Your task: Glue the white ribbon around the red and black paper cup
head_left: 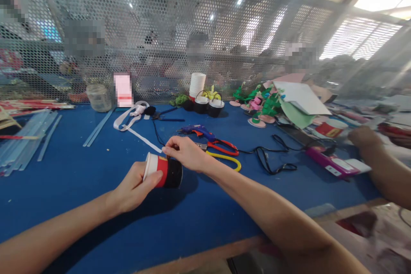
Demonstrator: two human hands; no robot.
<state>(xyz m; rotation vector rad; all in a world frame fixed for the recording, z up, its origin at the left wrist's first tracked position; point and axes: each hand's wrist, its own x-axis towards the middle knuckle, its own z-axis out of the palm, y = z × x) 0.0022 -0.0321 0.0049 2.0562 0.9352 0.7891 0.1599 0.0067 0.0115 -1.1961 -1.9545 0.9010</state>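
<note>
My left hand point(133, 188) is wrapped round a paper cup point(163, 167), tipped on its side with its rim toward the left. The cup is white and red at the rim end and black round the base end. Above it, the thumb and forefinger of my right hand point(188, 153) pinch the end of a white ribbon point(143, 137), which trails back to a loose coil. Beyond my right hand lie scissors point(226, 147) with red and yellow handles and a blue glue gun point(201, 131).
Small black buckets point(215, 108), a stack of white cups point(197, 83) and green craft plants point(268, 107) stand at the back. Translucent glue sticks point(27, 143) lie left. A purple power strip point(332, 163) and another person's hand point(364, 139) are at right.
</note>
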